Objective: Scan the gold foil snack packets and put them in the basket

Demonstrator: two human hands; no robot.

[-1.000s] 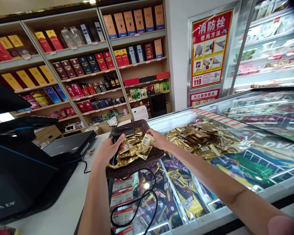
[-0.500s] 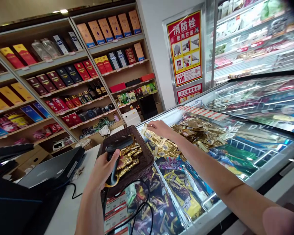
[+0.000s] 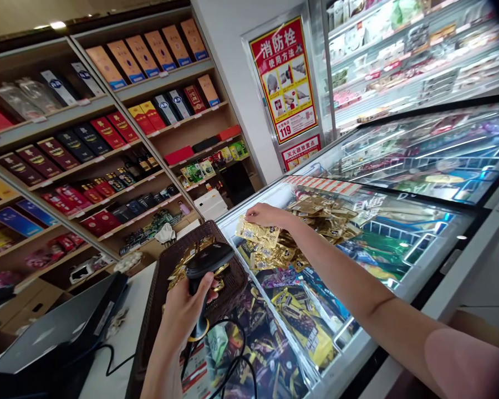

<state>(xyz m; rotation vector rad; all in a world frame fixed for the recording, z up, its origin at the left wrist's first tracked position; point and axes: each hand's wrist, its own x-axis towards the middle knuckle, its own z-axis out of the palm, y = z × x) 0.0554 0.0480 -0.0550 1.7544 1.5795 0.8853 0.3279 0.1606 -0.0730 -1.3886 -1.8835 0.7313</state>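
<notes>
My left hand (image 3: 188, 311) is closed round the grip of a black barcode scanner (image 3: 210, 260), its head over a dark woven basket (image 3: 158, 293) with gold sachets inside. My right hand (image 3: 268, 215) reaches out over the freezer's glass lid and pinches a gold sachet (image 3: 258, 233) by its edge. Just beyond and below that hand lies a heap of gold sachets (image 3: 316, 221) spread on the glass. The scanner's black cable (image 3: 233, 366) loops down across the lid toward me.
A glass-topped chest freezer (image 3: 399, 260) full of packaged ice creams runs to the right. Wooden shelves (image 3: 108, 138) of boxed bottles fill the back wall. A red fire-hydrant poster (image 3: 289, 80) hangs beside a tall chiller. A black till device (image 3: 58, 332) stands on the white counter at left.
My right hand lifted a sachet out of the basket and carried it right, over the pile on the freezer lid. My left hand raised the scanner. The view swung right.
</notes>
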